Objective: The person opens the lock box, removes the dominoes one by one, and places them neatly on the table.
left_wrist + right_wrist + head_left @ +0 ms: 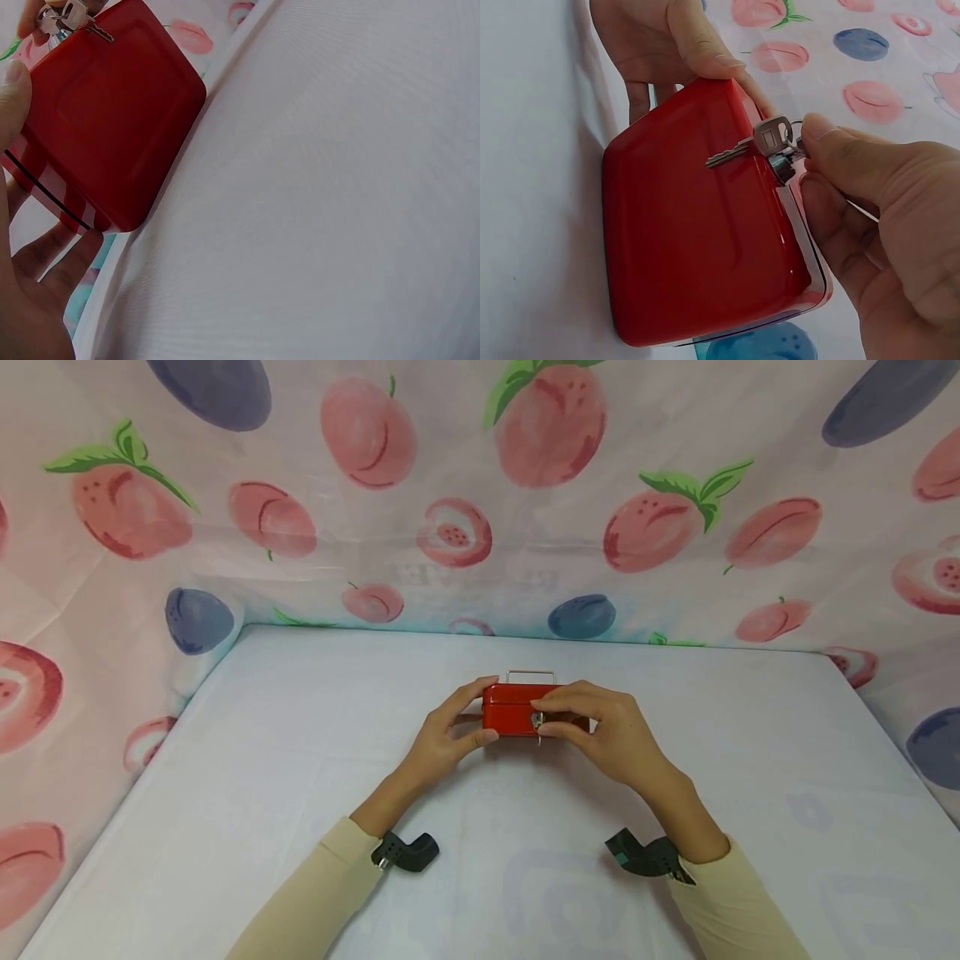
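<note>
A small red metal cash box (504, 720) with a wire handle (531, 672) is held near the middle of the white table. My left hand (442, 735) grips its left end, thumb at the near side and fingers spread behind. With thumb and fingers my right hand (618, 739) pinches a key at the lock (781, 166); its fingers mostly hide that key. A second silver key (735, 152) dangles from the key ring against the box. Both wrist views show the box's broad flat face, and the black seam (46, 191) at the lid looks closed.
A white cloth (300, 760) covers the table. Behind it and at the sides hangs a fabric backdrop (525, 527) printed with peaches and plums. Black wrist mounts (408, 852) sit at both cream sleeves (322, 885).
</note>
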`<state>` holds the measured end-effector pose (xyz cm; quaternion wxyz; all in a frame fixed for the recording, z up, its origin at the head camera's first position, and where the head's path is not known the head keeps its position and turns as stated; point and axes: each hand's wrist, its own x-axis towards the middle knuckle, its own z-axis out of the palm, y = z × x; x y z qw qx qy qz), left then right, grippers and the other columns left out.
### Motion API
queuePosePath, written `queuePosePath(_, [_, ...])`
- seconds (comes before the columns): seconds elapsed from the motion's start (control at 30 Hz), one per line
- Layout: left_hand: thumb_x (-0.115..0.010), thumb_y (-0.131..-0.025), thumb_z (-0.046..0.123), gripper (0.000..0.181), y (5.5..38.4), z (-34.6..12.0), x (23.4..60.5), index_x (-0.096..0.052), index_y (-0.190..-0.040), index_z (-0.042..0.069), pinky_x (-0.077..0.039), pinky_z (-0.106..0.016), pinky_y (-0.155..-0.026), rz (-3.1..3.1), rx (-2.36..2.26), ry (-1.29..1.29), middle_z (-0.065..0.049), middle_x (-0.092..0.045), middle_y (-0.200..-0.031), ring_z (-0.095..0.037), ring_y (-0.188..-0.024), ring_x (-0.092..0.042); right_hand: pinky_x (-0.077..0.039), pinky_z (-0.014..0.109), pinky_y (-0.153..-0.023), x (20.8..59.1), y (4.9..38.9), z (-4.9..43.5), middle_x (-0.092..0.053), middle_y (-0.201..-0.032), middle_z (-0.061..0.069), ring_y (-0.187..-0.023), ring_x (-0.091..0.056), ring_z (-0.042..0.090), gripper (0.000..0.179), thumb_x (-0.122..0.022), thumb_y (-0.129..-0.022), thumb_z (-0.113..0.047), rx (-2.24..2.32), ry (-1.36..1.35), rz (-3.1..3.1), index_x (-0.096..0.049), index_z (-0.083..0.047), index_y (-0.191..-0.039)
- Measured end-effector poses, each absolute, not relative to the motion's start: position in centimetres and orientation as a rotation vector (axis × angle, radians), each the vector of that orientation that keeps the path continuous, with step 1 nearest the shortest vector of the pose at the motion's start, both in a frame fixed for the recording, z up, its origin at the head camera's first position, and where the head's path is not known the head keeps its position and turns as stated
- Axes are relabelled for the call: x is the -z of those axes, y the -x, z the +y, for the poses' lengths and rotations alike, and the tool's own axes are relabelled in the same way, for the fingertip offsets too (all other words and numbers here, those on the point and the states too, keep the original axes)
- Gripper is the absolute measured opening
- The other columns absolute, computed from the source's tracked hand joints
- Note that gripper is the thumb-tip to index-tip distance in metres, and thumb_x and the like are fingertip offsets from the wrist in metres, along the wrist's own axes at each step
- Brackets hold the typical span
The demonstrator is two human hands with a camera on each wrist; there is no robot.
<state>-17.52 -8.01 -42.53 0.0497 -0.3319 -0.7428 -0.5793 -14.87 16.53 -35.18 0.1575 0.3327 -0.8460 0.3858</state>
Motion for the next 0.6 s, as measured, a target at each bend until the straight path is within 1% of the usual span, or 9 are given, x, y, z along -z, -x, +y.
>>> queuePosePath(0.1, [-0.070,-0.089,0.018,0.066,17.7,-8.1,42.8,-0.039,-0.147,0.018,-0.045,-0.040,-0.097,-2.267,1.777,1.012,-0.003,-0.042,-0.146,-0.019,-0.130,-0.041,-0.052,0.023,-0.064,35.2,15.0,16.6,-0.070,-0.100,-0.003,-0.083,-0.060,0.011,0.038,-0.083,-0.070,-0.005,-1.113,-0.971,-2.404,-0.075,-0.013,-0.107])
queuePosePath(0.17, [-0.070,-0.089,0.018,0.066,17.6,-8.1,42.7,-0.039,-0.147,0.019,-0.045,-0.040,-0.097,-2.270,1.785,1.007,-0.002,-0.043,-0.145,-0.018,-0.129,-0.041,-0.053,0.023,-0.068,35.2,15.0,16.6,-0.070,-0.101,-0.003,-0.087,-0.062,0.011,0.038,-0.082,-0.070,-0.005,-1.127,-0.982,-2.394,-0.075,-0.013,-0.107])
queuePosePath(0.23, [-0.070,-0.088,0.015,0.066,17.4,-8.0,42.3,-0.039,-0.146,0.016,-0.046,-0.042,-0.097,-2.274,1.789,1.001,-0.004,-0.043,-0.145,-0.019,-0.129,-0.041,-0.054,0.022,-0.071,35.3,15.0,16.6,-0.071,-0.101,-0.002,-0.089,-0.062,0.013,0.037,-0.082,-0.070,-0.004,-1.141,-0.994,-2.382,-0.075,-0.012,-0.106])
queuePosePath(0.33, [-0.069,-0.087,0.005,0.065,16.8,-7.9,41.2,-0.039,-0.145,0.007,-0.045,-0.049,-0.096,-2.261,1.804,1.002,-0.011,-0.043,-0.144,-0.026,-0.129,-0.042,-0.053,0.021,-0.072,35.4,15.1,16.6,-0.071,-0.100,-0.002,-0.090,-0.063,0.013,0.037,-0.082,-0.070,-0.003,-1.155,-1.002,-2.365,-0.075,-0.011,-0.105])
queuePosePath(0.4, [-0.068,-0.086,0.000,0.064,16.4,-7.8,40.5,-0.039,-0.144,0.002,-0.044,-0.052,-0.096,-2.250,1.809,1.007,-0.016,-0.043,-0.143,-0.030,-0.128,-0.042,-0.052,0.019,-0.069,35.4,15.1,16.5,-0.071,-0.099,-0.002,-0.086,-0.063,0.014,0.035,-0.082,-0.069,-0.003,-1.158,-1.007,-2.348,-0.075,-0.010,-0.103])
queuePosePath(0.47, [-0.067,-0.085,-0.003,0.064,16.2,-7.8,40.1,-0.039,-0.143,0.001,-0.044,-0.054,-0.095,-2.244,1.812,1.008,-0.018,-0.043,-0.142,-0.031,-0.127,-0.042,-0.050,0.017,-0.065,35.5,15.1,16.5,-0.071,-0.097,-0.002,-0.084,-0.062,0.013,0.035,-0.082,-0.069,-0.002,-1.154,-1.005,-2.334,-0.075,-0.010,-0.102])
queuePosePath(0.5, [-0.068,-0.086,0.001,0.063,16.2,-7.9,40.3,-0.039,-0.143,0.001,-0.044,-0.053,-0.095,-2.246,1.807,1.010,-0.018,-0.043,-0.142,-0.032,-0.127,-0.042,-0.050,0.017,-0.064,35.5,15.1,16.4,-0.071,-0.097,-0.002,-0.083,-0.062,0.013,0.034,-0.082,-0.069,-0.003,-1.150,-1.004,-2.328,-0.075,-0.010,-0.101])
queuePosePath(0.6, [-0.069,-0.088,0.010,0.064,16.7,-8.0,41.2,-0.039,-0.145,0.008,-0.046,-0.046,-0.097,-2.268,1.793,0.998,-0.011,-0.044,-0.144,-0.025,-0.128,-0.042,-0.049,0.016,-0.065,35.6,15.2,16.3,-0.071,-0.096,-0.003,-0.084,-0.063,0.013,0.033,-0.083,-0.068,-0.003,-1.146,-1.001,-2.313,-0.075,-0.010,-0.100])
